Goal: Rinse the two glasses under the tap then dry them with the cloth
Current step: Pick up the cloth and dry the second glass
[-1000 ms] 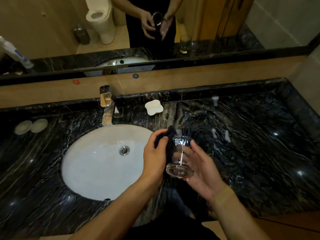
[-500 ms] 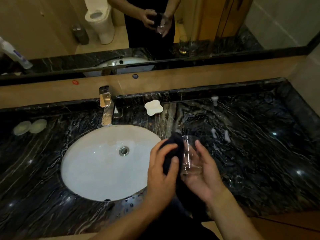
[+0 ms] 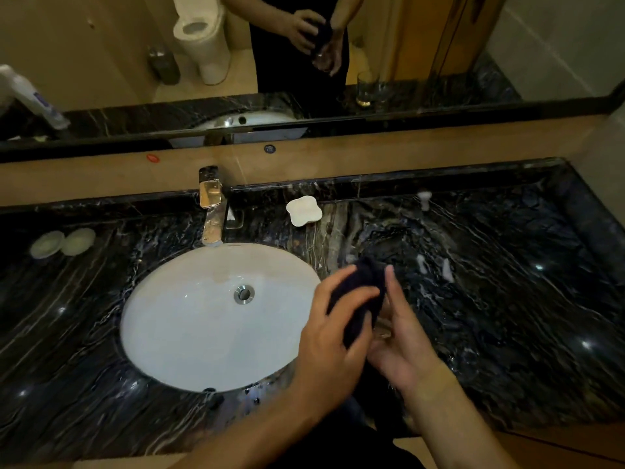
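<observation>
**Drying a glass beside the basin**

The tap (image 3: 212,211) stands shut off over the white sink (image 3: 189,319), so rinsing of this glass looks finished. Just right of the basin, the left hand (image 3: 333,336) grips the dark cloth (image 3: 358,299), bunched so it can wipe the glass (image 3: 382,328). The right hand (image 3: 404,343) cups that glass from below to steady it; the cloth hides most of it. A second glass shows only in the mirror (image 3: 473,45), waiting on the counter (image 3: 507,299).
</observation>
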Available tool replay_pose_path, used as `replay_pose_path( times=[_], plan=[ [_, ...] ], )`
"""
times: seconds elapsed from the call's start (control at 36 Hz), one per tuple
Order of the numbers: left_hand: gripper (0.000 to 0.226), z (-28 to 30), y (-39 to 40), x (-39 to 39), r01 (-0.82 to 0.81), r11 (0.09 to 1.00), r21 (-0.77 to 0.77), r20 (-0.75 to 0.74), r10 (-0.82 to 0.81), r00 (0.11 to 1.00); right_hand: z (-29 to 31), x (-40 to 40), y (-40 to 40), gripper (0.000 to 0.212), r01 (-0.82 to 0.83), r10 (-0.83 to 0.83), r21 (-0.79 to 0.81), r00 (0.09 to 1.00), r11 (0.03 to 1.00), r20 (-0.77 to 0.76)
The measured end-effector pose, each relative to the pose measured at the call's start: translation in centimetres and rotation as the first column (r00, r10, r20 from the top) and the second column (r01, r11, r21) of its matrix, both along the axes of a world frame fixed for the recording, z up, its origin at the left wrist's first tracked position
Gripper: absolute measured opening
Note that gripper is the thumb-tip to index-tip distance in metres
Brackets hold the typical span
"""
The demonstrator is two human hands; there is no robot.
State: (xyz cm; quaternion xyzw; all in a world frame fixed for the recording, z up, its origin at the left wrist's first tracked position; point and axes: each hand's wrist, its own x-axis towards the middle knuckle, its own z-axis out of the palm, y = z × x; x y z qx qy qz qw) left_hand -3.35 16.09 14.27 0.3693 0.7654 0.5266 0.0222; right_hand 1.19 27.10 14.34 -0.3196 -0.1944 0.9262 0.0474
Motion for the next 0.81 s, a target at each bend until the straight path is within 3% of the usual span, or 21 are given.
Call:
replay_pose_path(
  times=[0.08, 0.19, 0.25, 0.33, 0.42, 0.5, 0.56, 0.67, 0.81],
  plan=[
    [0.03, -1.2, -1.0, 0.3, 0.019, 0.999, 0.032, 0.032, -0.02, 0.999, 0.1, 0.0, 0.5, 0.048, -0.004, 0.004, -0.04, 1.0, 0.999, 0.012],
    [0.029, -1.1, -0.5, -0.7, -0.158, 0.987, 0.038, 0.408, 0.129, 0.904, -0.4, -0.1, 0.0, 0.062, -0.021, 0.013, 0.122, 0.998, 0.992, 0.063],
    [0.025, -0.6, 0.4, -2.0, -0.265, 0.964, 0.012, 0.678, 0.187, 0.711, -0.4, 0.0, -0.7, 0.062, -0.045, 0.026, 0.262, 0.997, 0.964, 0.076],
    [0.022, -1.1, 1.3, -4.1, -0.405, 0.914, -0.002, 0.945, 0.134, 0.297, -0.3, 0.0, -1.1, 0.062, -0.061, 0.021, 0.592, 0.997, 0.804, 0.074],
    [0.042, -1.5, 1.2, -4.3, -0.43, 0.902, 0.033, 0.998, -0.049, -0.027, 0.1, 0.0, -1.5, 0.068, -0.017, 0.024, 0.798, 1.0, 0.602, 0.004],
    [0.037, -0.9, 1.2, -2.4, -0.377, 0.923, 0.079, 0.956, -0.177, -0.234, 0.0, 0.0, -1.9, 0.081, 0.04, 0.021, 0.954, 0.999, 0.296, -0.049],
    [0.043, -0.4, 0.9, -0.7, -0.364, 0.927, 0.091, 0.932, -0.208, -0.296, -0.2, 0.0, -1.4, 0.088, 0.057, 0.009, 0.979, 0.998, 0.198, -0.06],
    [0.048, -0.5, -0.4, 1.0, -0.376, 0.919, 0.12, 0.891, -0.267, -0.368, -0.5, 0.6, 0.3, 0.079, 0.021, 0.02, 0.991, 1.0, 0.129, -0.024],
    [0.035, -0.8, -0.9, -0.5, -0.376, 0.914, 0.15, 0.943, -0.247, -0.224, -0.3, 2.5, -0.5, 0.081, -0.001, 0.059, 0.97, 0.998, 0.242, -0.013]
  ],
)
